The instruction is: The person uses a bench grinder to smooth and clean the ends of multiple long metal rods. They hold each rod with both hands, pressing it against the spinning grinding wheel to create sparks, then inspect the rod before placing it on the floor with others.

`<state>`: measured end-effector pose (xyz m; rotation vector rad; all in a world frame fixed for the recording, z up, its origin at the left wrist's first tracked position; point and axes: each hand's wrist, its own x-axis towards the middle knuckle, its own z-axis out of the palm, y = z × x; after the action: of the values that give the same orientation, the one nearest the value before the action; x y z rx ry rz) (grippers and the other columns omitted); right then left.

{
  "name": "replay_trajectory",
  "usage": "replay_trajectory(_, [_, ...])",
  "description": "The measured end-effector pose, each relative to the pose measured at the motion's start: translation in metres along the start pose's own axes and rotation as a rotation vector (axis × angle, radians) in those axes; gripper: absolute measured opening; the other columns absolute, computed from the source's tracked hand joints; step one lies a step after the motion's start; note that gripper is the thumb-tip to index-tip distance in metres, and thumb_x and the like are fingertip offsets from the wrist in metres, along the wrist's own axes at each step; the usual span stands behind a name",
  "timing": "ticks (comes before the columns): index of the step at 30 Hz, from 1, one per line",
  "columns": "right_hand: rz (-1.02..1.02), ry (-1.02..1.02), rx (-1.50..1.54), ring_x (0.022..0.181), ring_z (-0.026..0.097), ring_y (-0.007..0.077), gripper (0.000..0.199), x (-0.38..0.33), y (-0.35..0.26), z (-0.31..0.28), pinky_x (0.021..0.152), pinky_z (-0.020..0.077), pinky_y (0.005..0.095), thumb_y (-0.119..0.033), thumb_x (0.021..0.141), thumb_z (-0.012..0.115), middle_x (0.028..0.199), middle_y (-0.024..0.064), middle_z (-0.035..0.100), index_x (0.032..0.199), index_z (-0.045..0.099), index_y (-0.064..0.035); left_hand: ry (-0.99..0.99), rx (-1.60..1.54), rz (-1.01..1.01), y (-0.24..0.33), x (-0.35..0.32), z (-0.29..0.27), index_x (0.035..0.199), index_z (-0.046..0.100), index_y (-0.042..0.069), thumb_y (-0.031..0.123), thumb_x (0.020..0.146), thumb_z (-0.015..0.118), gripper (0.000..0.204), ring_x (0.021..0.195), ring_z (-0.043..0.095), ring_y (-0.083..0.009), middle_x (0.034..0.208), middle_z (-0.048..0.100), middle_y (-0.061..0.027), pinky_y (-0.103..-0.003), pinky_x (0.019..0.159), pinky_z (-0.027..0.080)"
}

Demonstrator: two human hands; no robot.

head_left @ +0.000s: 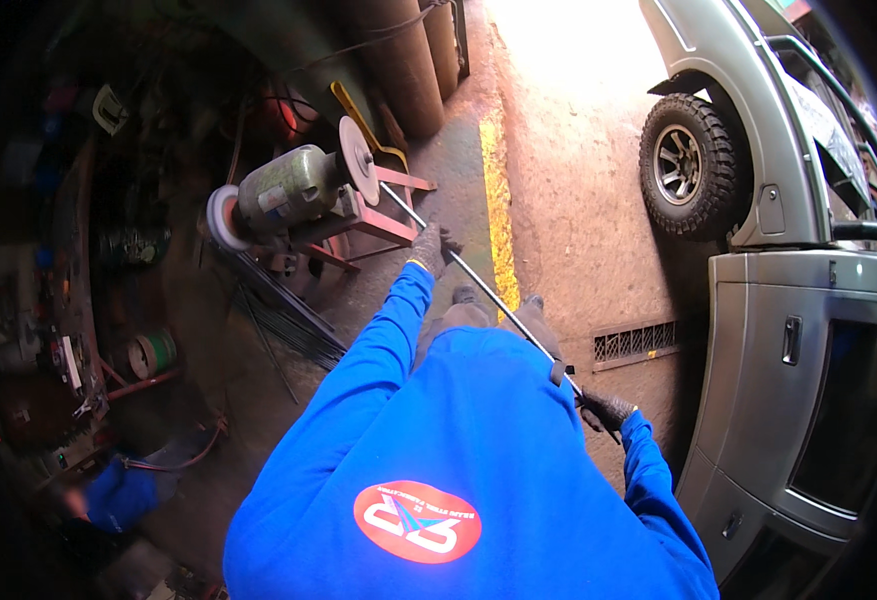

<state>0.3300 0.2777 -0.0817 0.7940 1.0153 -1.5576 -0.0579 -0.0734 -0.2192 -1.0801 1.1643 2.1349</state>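
A long, thin metal rod (490, 288) runs slantwise in front of my body. My left hand (431, 249), in a dark grey glove, is closed around it toward its far end. Lower down at my right side, my gloved right hand (606, 410) grips the rod near its other end. The far tip reaches the grinding wheel (358, 160) of a green bench grinder (286, 188); whether it touches the wheel I cannot tell. A second wheel (225, 218) sits on the grinder's left end. A reddish metal stand (383, 222) carries the machine.
A silver off-road vehicle (798, 350) with a chunky tyre (693, 166) stands on the right. Dark metal bars (283, 290) lie left of my left arm. A cluttered workbench (83, 280) is far left. A floor grate (633, 345) and yellow line (496, 200) mark the floor.
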Motion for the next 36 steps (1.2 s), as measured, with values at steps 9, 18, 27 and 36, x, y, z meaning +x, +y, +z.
replay_trajectory(9, [-0.374,0.188,-0.462,0.047,0.036,0.0068,0.041,0.017,0.024,-0.003,0.042,0.0270,0.0249,-0.049,0.096,0.053,0.058,-0.0053,0.042,0.102,0.065,-0.0097,0.021,0.011,-0.031,0.011,-0.011,0.004,0.092,0.051,0.008,0.033,0.095,0.051,0.024,0.055,0.053,-0.0218,0.073,0.050,-0.0087,-0.043,0.055,0.056])
replay_trajectory(18, [-0.130,0.381,-0.129,0.043,0.033,0.0053,0.043,-0.005,0.000,0.035,0.039,0.0240,0.0245,-0.052,0.094,0.056,0.057,-0.0074,0.043,0.100,0.067,-0.0109,-0.013,-0.051,-0.078,0.015,-0.012,0.006,0.089,0.045,0.011,0.026,0.093,0.050,0.017,0.040,0.042,-0.0165,0.062,0.042,-0.0037,-0.038,0.046,0.050])
replay_trajectory(27, [-0.162,0.344,-0.115,0.043,0.033,0.0059,0.046,-0.004,0.005,0.036,0.039,0.0238,0.0252,-0.052,0.096,0.054,0.056,-0.0070,0.042,0.102,0.068,-0.0085,0.026,0.019,-0.069,0.016,-0.022,0.012,0.090,0.046,0.010,0.024,0.091,0.051,0.015,0.043,0.044,-0.0174,0.063,0.043,-0.0049,-0.038,0.047,0.050])
replay_trajectory(36, [-0.129,0.431,-0.170,0.044,0.035,0.0061,0.051,-0.007,0.004,0.041,0.040,0.0263,0.0260,-0.055,0.094,0.053,0.053,-0.0066,0.041,0.103,0.073,-0.0099,0.084,0.055,-0.057,0.016,-0.029,0.018,0.085,0.046,0.012,0.025,0.092,0.053,0.016,0.041,0.043,-0.0165,0.059,0.041,-0.0019,-0.037,0.048,0.050])
